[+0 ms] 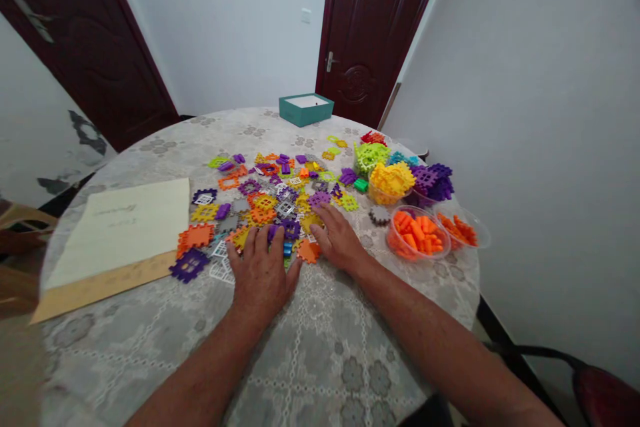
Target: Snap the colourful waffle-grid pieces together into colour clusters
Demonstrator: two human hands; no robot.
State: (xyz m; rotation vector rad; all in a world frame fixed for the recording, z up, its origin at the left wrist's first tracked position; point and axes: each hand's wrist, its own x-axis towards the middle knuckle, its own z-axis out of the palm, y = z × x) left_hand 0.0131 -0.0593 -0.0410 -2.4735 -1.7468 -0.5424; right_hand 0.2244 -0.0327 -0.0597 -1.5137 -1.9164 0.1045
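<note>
A loose pile of colourful plastic interlocking building pieces (263,215) is spread over the middle of the table, several with window-like grids. My left hand (261,273) rests on the near edge of the pile, fingers apart, over yellow and purple pieces. White lattice pieces (220,270) lie just left of it, and a blue piece (287,249) is by its fingertips. At the pile's right side, my right hand (340,239) has its fingers stretched out, touching the pieces, with thumb and forefinger apart. An orange square piece (309,251) lies beside its thumb. Neither hand holds anything I can see.
On the right stand clear tubs of sorted pieces: yellow (390,181), lime green (371,157), purple (434,181) and orange (417,235). A teal box (306,110) sits at the far edge. A paper sheet (120,227) lies left on the patterned tablecloth (320,340).
</note>
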